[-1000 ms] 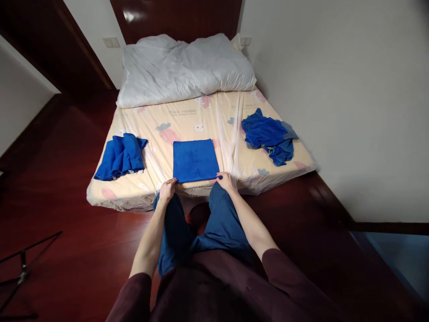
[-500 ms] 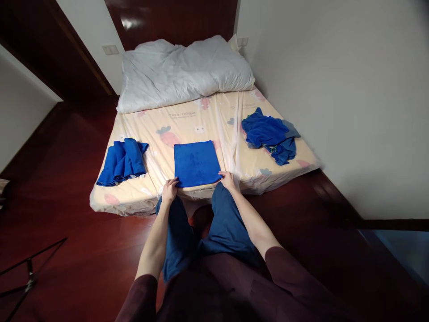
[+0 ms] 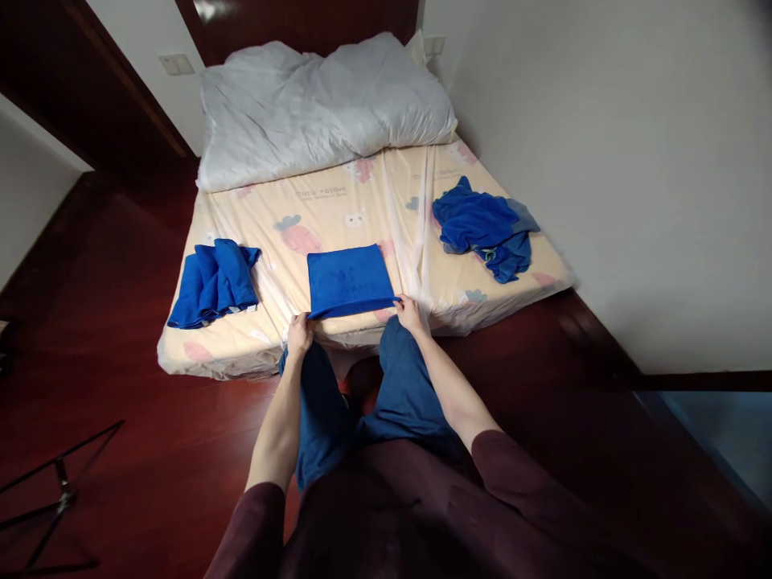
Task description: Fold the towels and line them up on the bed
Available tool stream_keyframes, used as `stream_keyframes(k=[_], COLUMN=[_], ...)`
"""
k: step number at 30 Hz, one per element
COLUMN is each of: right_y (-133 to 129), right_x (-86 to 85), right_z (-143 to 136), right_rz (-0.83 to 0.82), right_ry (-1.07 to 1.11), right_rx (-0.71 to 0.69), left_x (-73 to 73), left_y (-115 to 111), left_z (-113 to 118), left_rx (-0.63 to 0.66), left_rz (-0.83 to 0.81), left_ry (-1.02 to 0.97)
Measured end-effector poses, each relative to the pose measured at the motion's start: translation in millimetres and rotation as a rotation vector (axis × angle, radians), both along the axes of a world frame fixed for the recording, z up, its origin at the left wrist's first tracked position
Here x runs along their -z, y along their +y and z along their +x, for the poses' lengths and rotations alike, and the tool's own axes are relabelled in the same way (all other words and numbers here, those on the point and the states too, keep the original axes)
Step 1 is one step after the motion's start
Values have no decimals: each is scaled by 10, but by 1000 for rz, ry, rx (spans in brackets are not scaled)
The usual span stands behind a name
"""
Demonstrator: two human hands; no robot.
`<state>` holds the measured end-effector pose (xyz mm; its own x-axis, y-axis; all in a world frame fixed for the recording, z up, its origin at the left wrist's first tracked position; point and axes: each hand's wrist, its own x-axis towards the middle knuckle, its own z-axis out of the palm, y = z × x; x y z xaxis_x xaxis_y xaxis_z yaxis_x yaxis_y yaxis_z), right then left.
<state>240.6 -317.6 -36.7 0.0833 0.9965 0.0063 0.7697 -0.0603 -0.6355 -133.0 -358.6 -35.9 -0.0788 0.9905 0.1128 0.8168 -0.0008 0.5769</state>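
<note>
A blue cloth (image 3: 350,277), which looks like a towel, lies flat on the bed in front of me. Its near edge is lifted and curls over slightly. My left hand (image 3: 300,334) pinches the near left corner, and my right hand (image 3: 410,312) pinches the near right corner. Left of it rests a loosely folded stack of blue cloths (image 3: 217,283) with small white tags along its near edge. Over on the right is a crumpled heap of blue cloths (image 3: 486,225), some showing a duller grey-blue side.
The bed (image 3: 338,213) has a cream sheet with carrot prints under thin clear plastic. A bunched grey-white quilt (image 3: 326,108) covers its head end. A white wall (image 3: 572,161) borders the right side. Black stand legs (image 3: 63,482) are on the dark red floor at left.
Both hands have raised the cloth's near edge and started turning it over, away from me, so the flat part looks shorter. The view has tilted slightly downward.
</note>
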Motion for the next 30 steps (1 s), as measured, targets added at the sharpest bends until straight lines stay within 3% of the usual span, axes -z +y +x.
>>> stream_keyframes(k=[7, 15, 19, 25, 30], right_y=[33, 50, 76, 114, 173], right_x=[78, 0, -17, 16, 28], right_z=[12, -10, -19, -15, -16], right_rz=[-13, -28, -28, -55, -65], right_ry=[56, 13, -12, -35, -105], right_rx=[50, 85, 93, 114, 94], left_x=[10, -16, -26, -10, -5], left_y=[-5, -24, -28, -3, -3], left_z=[33, 28, 43, 46, 45], left_rx=[-50, -36, -78, 36, 32], left_rz=[-16, -29, -56, -12, 0], left_ry=[-71, -93, -11, 45, 40])
